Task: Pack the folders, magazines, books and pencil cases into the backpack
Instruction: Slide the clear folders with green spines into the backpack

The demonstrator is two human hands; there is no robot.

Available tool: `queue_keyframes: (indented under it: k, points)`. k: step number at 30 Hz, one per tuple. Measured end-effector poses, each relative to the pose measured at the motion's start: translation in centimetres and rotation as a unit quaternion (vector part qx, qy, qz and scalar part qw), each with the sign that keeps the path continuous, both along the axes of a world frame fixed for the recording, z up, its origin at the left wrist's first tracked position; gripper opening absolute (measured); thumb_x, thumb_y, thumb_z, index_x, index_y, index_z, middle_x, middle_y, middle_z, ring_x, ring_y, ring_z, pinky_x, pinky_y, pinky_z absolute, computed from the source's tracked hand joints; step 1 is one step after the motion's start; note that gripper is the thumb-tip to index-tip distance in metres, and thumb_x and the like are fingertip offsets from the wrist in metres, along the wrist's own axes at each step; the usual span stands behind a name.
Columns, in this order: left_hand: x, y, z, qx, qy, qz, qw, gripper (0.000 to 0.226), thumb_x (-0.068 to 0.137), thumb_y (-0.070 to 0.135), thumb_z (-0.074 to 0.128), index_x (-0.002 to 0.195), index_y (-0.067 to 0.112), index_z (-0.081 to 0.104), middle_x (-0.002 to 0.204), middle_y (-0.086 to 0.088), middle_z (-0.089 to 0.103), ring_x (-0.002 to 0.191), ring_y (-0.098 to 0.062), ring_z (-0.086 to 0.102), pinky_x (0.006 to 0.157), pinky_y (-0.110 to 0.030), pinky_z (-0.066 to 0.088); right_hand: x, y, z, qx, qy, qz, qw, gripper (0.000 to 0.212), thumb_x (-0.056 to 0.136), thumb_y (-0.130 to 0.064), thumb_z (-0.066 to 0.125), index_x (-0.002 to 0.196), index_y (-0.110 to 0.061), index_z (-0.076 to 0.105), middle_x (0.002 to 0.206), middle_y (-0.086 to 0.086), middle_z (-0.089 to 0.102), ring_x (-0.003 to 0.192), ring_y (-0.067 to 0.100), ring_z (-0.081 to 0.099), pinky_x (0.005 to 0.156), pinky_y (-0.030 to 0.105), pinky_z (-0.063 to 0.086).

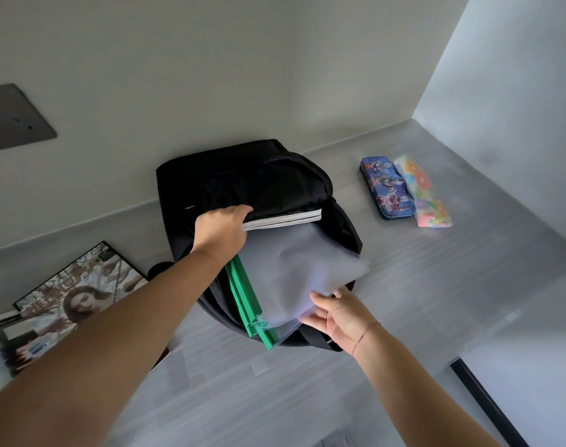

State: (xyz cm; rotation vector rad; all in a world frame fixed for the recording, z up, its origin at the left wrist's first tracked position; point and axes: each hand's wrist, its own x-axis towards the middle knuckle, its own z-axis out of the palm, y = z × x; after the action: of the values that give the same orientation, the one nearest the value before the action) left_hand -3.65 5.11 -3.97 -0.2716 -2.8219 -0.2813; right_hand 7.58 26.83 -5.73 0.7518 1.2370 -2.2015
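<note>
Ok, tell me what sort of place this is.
Probably a study corner in a home or dorm: a grey desk built against plain white walls, a dark wall socket, and a black backpack with a blue pencil case beside it.

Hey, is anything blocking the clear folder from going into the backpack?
Nothing visible. The left hand holds the backpack open, the clear folder is partway in under the books, and the green folder lies beside it, not across.

Fingertips of the left hand hide under the backpack flap, and its forearm partly covers, seemingly, stacked magazines.
</note>
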Motion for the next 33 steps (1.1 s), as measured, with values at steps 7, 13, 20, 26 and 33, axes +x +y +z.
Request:
queue_keyframes:
  k: [7, 13, 20, 26, 33]
  points:
    - [-0.3, 0.1, 1.0, -0.009, -0.016, 0.007, 1.0, 0.043, 0.073, 0.004, 0.064, 0.114, 0.016, 0.066, 0.082, -0.005, 0.072, 0.07, -0.028, 0.066, 0.056, -0.024, 0.036, -2.7, -2.5, -0.4, 0.04, -0.04, -0.113, 0.992, 0.046, 0.084, 0.024, 0.027, 0.088, -0.008, 0.06, 0.085, 0.014, 0.063, 0.071, 0.026, 0.062, 0.046, 0.027, 0.056]
    - [-1.4, 0.1, 2.4, -0.034, -0.049, 0.009, 0.998, 0.042, 0.083, 0.036, 0.066, 0.123, 0.027, 0.059, 0.106, 0.001, 0.07, 0.098, -0.021, 0.064, 0.07, -0.027, 0.041, -4.0, -4.1, -0.8, 0.058, -0.052, -0.16, 0.984, 0.046, 0.08, 0.023, 0.026, 0.089, -0.008, 0.059, 0.085, 0.012, 0.065, 0.064, 0.021, 0.063, 0.071, 0.034, 0.057]
    - [0.0, -0.2, 1.8, 0.005, -0.032, -0.008, 0.999, 0.046, 0.08, 0.046, 0.067, 0.121, 0.025, 0.062, 0.107, 0.001, 0.071, 0.098, -0.02, 0.064, 0.071, -0.027, 0.042, -0.8, -3.9, -0.5, 0.054, -0.026, -0.224, 0.973, 0.04, 0.082, 0.023, 0.03, 0.08, -0.004, 0.06, 0.081, 0.01, 0.064, 0.073, 0.024, 0.062, 0.063, 0.032, 0.06]
    - [0.0, 1.2, 1.7, 0.033, -0.007, 0.008, 0.999, 0.041, 0.081, 0.042, 0.068, 0.118, 0.023, 0.065, 0.11, 0.002, 0.071, 0.103, -0.021, 0.065, 0.073, -0.025, 0.042, -5.4, -6.7, -1.2, 0.1, -0.047, -0.246, 0.963, 0.036, 0.09, 0.011, 0.028, 0.069, -0.01, 0.047, 0.065, 0.009, 0.041, 0.044, 0.017, 0.044, 0.041, 0.015, 0.038]
    - [0.6, -0.1, -0.8, 0.013, -0.008, -0.002, 1.0, 0.052, 0.06, 0.029, 0.086, 0.107, 0.013, 0.07, 0.103, -0.003, 0.072, 0.1, -0.025, 0.066, 0.088, -0.034, 0.047, -6.1, -5.8, -2.3, 0.093, -0.06, -0.138, 0.984, 0.026, 0.094, 0.0, 0.043, 0.12, 0.006, 0.047, 0.099, 0.03, 0.052, 0.083, 0.024, 0.049, 0.099, 0.044, 0.046]
